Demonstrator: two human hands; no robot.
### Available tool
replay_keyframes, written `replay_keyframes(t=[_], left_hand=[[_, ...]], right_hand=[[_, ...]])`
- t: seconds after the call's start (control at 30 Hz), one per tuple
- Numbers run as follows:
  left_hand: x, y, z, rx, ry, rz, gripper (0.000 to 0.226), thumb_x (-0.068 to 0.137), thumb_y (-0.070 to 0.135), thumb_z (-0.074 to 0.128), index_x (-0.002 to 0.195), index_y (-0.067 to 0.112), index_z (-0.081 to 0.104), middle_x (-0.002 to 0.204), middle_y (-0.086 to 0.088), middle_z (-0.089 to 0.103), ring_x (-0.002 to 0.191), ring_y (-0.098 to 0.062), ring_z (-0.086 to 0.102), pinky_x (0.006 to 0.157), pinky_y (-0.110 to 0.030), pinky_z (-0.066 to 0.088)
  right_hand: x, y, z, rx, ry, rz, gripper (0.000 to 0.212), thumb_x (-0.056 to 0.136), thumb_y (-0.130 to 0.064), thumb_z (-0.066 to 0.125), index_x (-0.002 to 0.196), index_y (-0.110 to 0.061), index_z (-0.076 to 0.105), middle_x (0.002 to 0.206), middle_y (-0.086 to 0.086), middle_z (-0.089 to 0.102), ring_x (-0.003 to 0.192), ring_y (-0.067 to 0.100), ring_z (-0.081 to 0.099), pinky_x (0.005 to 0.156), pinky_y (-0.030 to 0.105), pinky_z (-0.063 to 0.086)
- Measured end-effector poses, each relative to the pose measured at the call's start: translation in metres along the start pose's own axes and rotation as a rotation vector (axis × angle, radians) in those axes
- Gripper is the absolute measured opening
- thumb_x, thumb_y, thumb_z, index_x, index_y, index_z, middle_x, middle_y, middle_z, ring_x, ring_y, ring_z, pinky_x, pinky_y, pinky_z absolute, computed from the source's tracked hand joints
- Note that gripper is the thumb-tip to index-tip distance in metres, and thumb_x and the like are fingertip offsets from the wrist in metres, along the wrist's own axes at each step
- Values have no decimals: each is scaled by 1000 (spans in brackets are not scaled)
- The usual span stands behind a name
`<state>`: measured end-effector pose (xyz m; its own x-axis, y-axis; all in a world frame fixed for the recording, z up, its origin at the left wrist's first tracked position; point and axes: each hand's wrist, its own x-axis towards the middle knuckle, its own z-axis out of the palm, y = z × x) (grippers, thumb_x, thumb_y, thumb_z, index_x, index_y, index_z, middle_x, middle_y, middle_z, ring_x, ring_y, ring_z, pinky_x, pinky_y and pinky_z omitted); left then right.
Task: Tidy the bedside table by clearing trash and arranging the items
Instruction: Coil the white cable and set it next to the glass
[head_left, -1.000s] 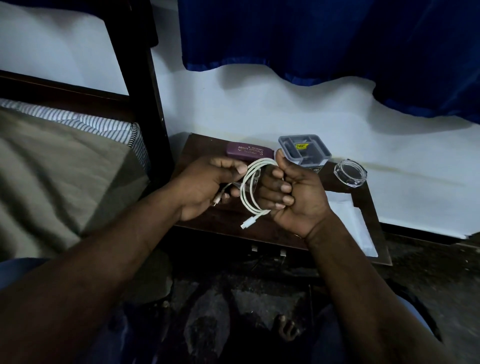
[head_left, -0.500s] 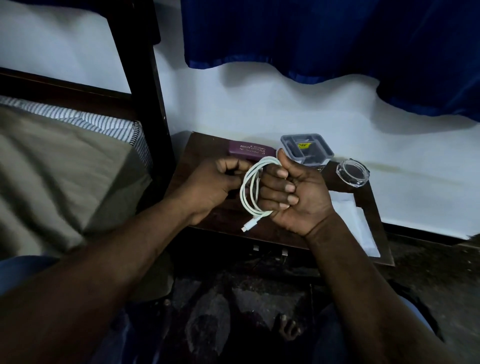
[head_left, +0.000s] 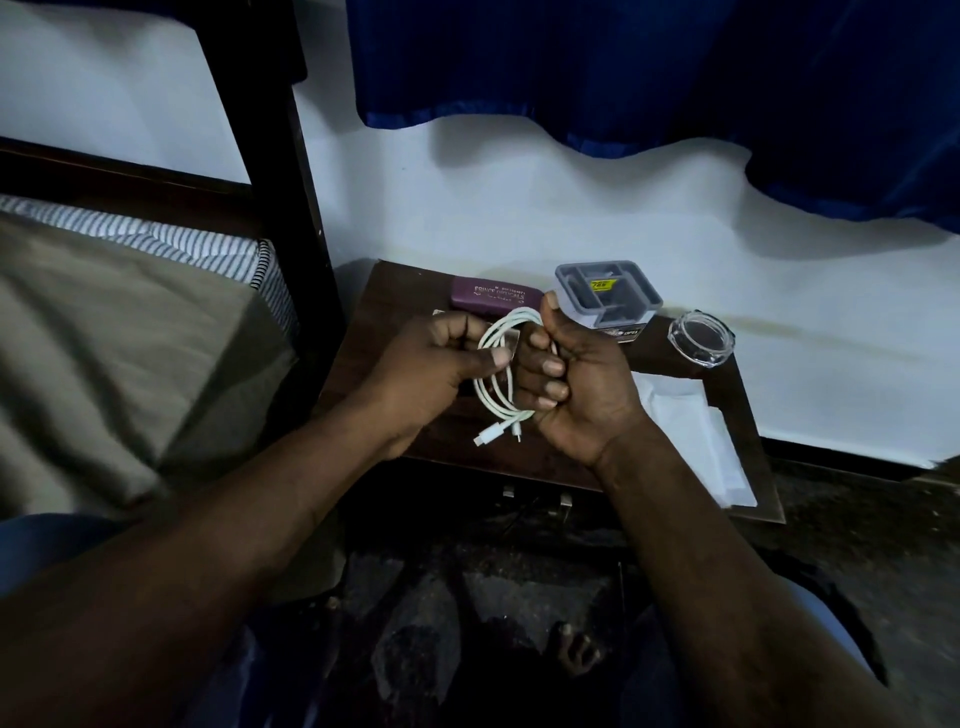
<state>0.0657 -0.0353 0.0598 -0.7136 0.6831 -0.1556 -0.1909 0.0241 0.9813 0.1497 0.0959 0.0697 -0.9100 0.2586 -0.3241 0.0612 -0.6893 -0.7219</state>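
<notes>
A white charging cable (head_left: 493, 387) is coiled into loops above the dark wooden bedside table (head_left: 384, 312). My right hand (head_left: 576, 379) grips the right side of the coil, fingers curled round it, thumb up. My left hand (head_left: 431, 369) pinches the left side of the loops with thumb and fingers. Both plug ends hang below the coil. A maroon glasses case (head_left: 493, 297) lies at the table's back, partly hidden by my hands.
A grey compartment box (head_left: 608, 293) stands on a dark box at the back. A clear round lid (head_left: 701, 338) lies at the back right, white papers (head_left: 691, 431) on the right. Bed (head_left: 104, 353) and dark bedpost (head_left: 270, 156) stand left; blue curtain (head_left: 675, 67) hangs above.
The second plug end has come out of my left hand and now hangs beside the first. My left hand has closed in on the loops; the coil is tighter.
</notes>
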Motion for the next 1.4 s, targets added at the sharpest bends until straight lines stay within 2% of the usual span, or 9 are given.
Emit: replay_keyframes(t=[0.07,0.23,0.37,0.47,0.63,0.77,0.93,1.23,1.4], left_hand=[[-1,1,0,-55,2,-15,16,94,-3,63,109,-6,69,109,-32,71,95,-30,67,95,-42,55],[-2,10,-1,-343,-43,-133,26,95,-2,54,117,10,62,113,-20,63,99,-32,60,95,-49,46],[-4,17,-4,-441,-256,-125,20,92,-6,55,106,3,64,99,-22,70,85,-36,69,88,-48,57],[-4,13,1,-277,-171,-57,31,84,-16,67,109,2,57,92,-19,74,77,-31,73,77,-45,62],[5,5,-9,298,64,94,40,74,-3,85,103,19,68,89,-1,79,81,-16,73,83,-40,60],[5,1,-13,673,212,233,30,72,19,86,100,27,78,82,10,74,70,0,66,65,-15,49],[-3,7,-11,963,325,282,34,72,38,77,104,26,74,85,2,77,82,-19,71,71,-25,51],[-6,13,-9,1054,223,244,24,81,28,72,102,19,77,97,-6,78,95,-31,71,82,-38,57],[-4,16,-20,1207,130,330,24,85,30,69,107,29,76,96,-5,78,94,-30,72,80,-35,57]], right_hand=[[0,1,2,-16,36,-16,48,109,-42,44,68,-15,49,45,-7,33,32,4,27,35,18,22],[2,1,7,-14,87,-55,48,109,-44,45,71,-14,51,46,-7,36,33,5,30,39,19,24],[5,6,11,-36,103,-66,49,108,-43,48,69,-13,52,45,-7,37,32,4,29,37,17,25],[7,9,11,-84,157,-75,48,106,-42,52,67,-13,54,44,-7,38,32,4,30,37,17,28],[9,8,8,-193,206,-128,46,105,-42,55,69,-13,56,47,-4,38,35,8,30,41,21,28],[10,14,7,-321,237,-214,46,104,-41,58,67,-15,58,49,-2,40,38,11,30,44,23,27],[14,20,7,-450,269,-309,51,105,-41,58,58,-20,62,48,-2,41,37,10,31,43,21,28],[17,28,5,-696,311,-396,49,102,-43,61,59,-20,63,46,-1,44,39,8,38,41,20,33],[15,20,3,-595,332,-347,50,104,-41,60,59,-20,64,46,-2,46,36,11,38,40,20,32]])
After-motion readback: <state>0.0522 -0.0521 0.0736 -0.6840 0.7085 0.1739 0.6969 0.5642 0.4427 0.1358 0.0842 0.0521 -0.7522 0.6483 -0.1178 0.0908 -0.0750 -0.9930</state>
